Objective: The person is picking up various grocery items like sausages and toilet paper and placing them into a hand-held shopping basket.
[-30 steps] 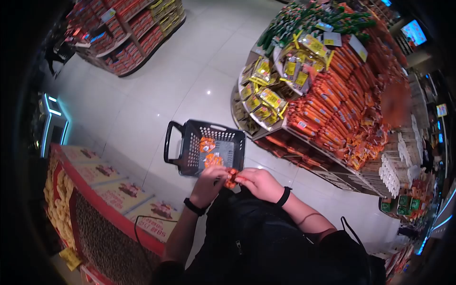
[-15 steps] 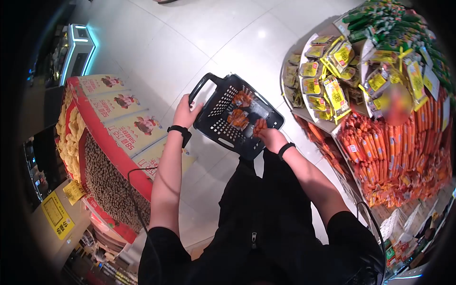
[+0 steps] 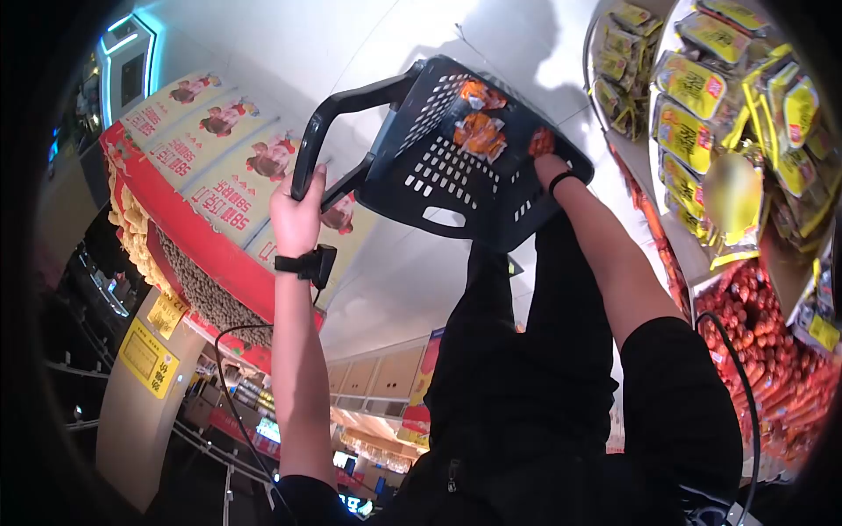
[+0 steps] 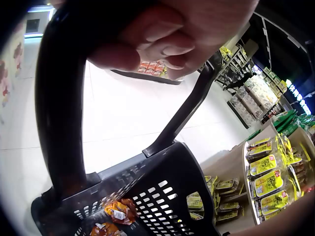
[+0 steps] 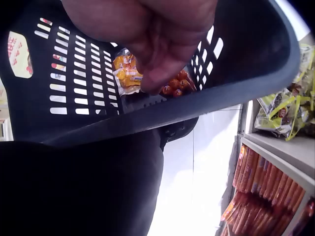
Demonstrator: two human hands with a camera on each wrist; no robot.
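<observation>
My left hand (image 3: 296, 215) grips the black handle (image 3: 314, 145) of a shopping basket (image 3: 412, 188), which hangs tilted in front of my legs. The fingers (image 4: 162, 44) curl round the handle bar in the left wrist view. My right hand (image 3: 554, 168) reaches over the near rim into the basket. At its fingertips is a bundle of small red sausages (image 3: 542, 142), pinched low inside the basket; part of it is hidden behind the hand (image 5: 157, 49) in the right wrist view. Two orange packets, one a crinkled orange packet (image 3: 480, 136), lie on the basket floor.
On the right stands a curved display with yellow-labelled packs (image 3: 688, 140) and red sausages (image 3: 759, 351). A red-edged bin of loose goods with printed panels (image 3: 206, 175) stands on the left. Pale tiled floor (image 4: 113, 113) lies beyond the basket.
My left hand has moved from the red bundle to the basket handle and lifted the basket, which now tilts. My right hand has carried the bundle down into it.
</observation>
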